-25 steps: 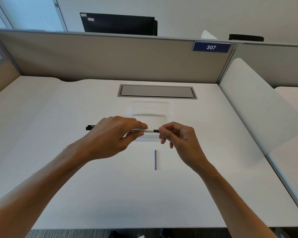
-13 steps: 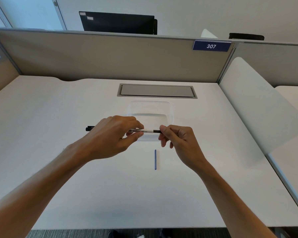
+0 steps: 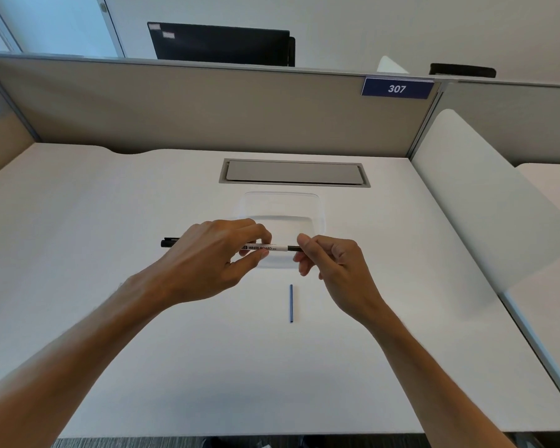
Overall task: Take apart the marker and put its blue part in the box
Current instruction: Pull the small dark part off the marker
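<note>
Head view: the left hand (image 3: 207,260) pinches the white marker (image 3: 265,248) at mid-barrel, and the right hand (image 3: 332,263) pinches its dark right end (level, above the desk (image 3: 110,318)). The blue part (image 3: 291,303) lies on the desk, just short of the clear box (image 3: 317,208).

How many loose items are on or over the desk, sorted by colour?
White-and-black: 1, the whiteboard marker, held by the left hand and the right hand.
Blue: 1, the thin blue rod lying on the desk.
Clear: 1, the empty plastic box.
Total: 3.
</note>
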